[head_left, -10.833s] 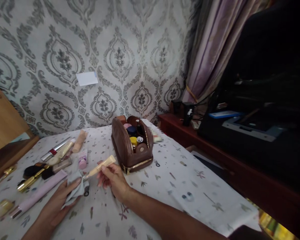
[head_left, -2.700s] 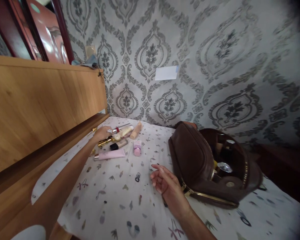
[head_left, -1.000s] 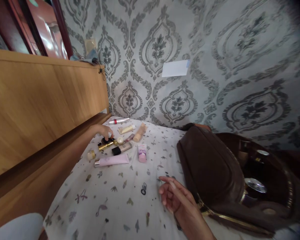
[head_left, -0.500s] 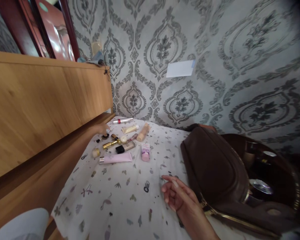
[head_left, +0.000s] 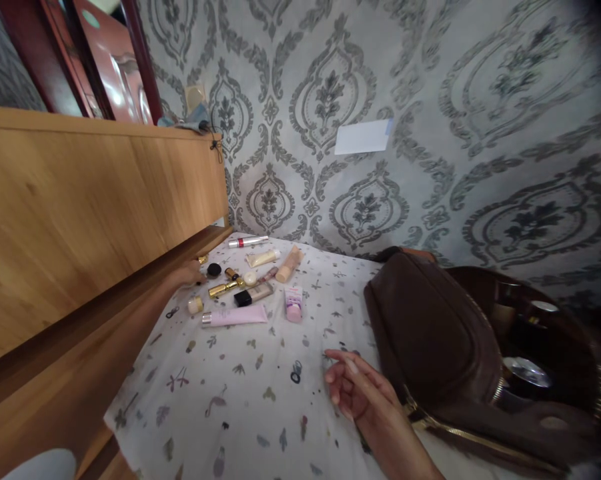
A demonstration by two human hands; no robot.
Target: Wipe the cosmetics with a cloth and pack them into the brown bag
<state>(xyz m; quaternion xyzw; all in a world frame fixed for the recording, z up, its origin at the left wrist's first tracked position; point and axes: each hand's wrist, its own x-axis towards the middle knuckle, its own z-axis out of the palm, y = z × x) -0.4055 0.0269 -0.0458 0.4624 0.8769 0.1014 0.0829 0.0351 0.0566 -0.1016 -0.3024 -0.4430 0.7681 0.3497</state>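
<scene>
My left hand (head_left: 193,272) reaches to the cloth's far left edge, its fingers closed on a small gold-coloured item (head_left: 203,259) whose kind I cannot make out. Just right of it lies a round black item (head_left: 213,269). Nearby are a gold lipstick-like tube (head_left: 225,288), a small jar (head_left: 195,305), a foundation bottle with a black cap (head_left: 253,294) and a lilac squeeze tube (head_left: 235,316). My right hand (head_left: 363,390) rests palm up, fingers loosely bent and apart, holding nothing, beside a brown bag (head_left: 430,327).
The bag gapes on the right, with several containers inside. A pink tube (head_left: 293,304), a peach tube (head_left: 289,264), a cream tube (head_left: 263,258) and a silver tube (head_left: 249,241) lie on the patterned cloth (head_left: 250,413). A wooden panel (head_left: 100,200) stands left; the papered wall is behind.
My left hand has moved slightly left, off the round black item, which now lies free. A gold-coloured item now shows at its fingers. My right hand has stayed put.
</scene>
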